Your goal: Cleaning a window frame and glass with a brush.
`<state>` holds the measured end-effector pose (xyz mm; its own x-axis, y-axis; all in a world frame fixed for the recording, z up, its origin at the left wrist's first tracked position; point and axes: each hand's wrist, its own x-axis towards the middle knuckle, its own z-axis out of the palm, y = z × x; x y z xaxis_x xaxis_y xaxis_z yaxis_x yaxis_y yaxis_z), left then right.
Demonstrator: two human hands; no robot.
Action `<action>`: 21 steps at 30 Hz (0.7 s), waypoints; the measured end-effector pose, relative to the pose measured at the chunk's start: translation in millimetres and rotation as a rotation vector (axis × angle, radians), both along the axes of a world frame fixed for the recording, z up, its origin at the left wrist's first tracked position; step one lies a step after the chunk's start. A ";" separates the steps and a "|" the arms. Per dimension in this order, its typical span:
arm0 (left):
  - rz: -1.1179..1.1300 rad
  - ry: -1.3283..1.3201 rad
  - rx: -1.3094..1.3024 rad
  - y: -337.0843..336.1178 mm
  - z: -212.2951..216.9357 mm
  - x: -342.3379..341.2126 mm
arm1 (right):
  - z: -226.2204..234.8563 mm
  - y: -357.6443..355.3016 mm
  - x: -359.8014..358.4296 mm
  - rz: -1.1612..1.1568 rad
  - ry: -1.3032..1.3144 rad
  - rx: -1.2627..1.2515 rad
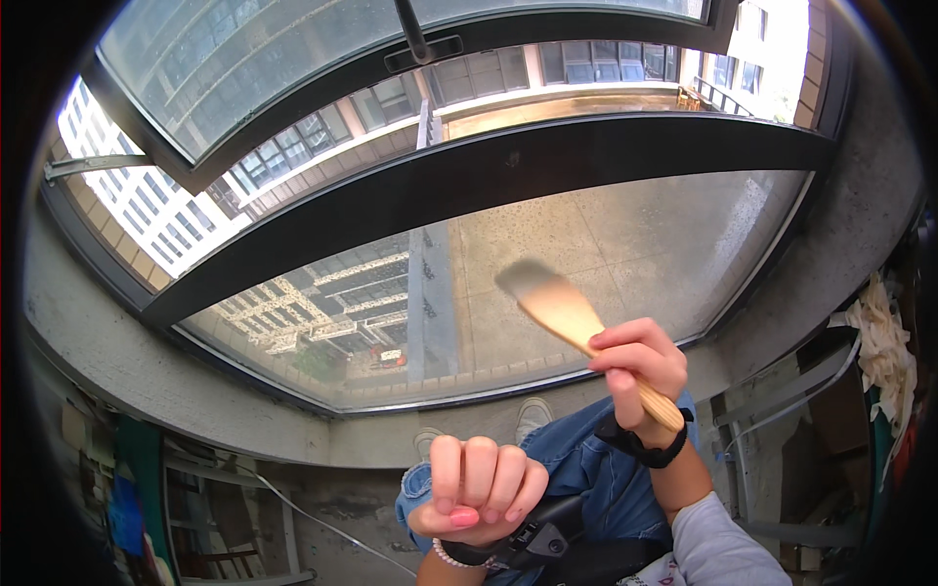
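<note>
right hand (640,371): fingers wrapped round brush (564,311) handle | brush axis: near-right to far-left, dark tip far | left hand (479,488): curled, near-left of brush, nothing visible inside

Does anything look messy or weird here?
Yes: the lower window pane is speckled instead of clear, and pale crumpled material is bunched up at far right. The wooden tool in the right hand looks unbroken, though its dark tip is blurred.
</note>
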<state>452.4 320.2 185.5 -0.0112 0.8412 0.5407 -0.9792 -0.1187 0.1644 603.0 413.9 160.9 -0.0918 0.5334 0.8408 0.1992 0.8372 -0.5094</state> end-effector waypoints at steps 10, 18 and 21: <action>-0.110 0.094 0.482 -42.5 16.9 22.0 | -22.8 19.7 10.2 -0.096 -0.050 0.130; -0.128 -0.190 0.181 -68.7 15.7 56.0 | -5.5 6.8 -2.8 -0.264 0.276 0.133; -0.098 -0.182 0.168 -68.0 21.7 56.9 | -8.5 12.9 7.4 -0.272 0.207 0.052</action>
<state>509.3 252.3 207.2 -0.0440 0.7419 0.6690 -0.9990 -0.0324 -0.0297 610.3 426.8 152.4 0.2236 0.4708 0.8534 0.3152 0.7936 -0.5204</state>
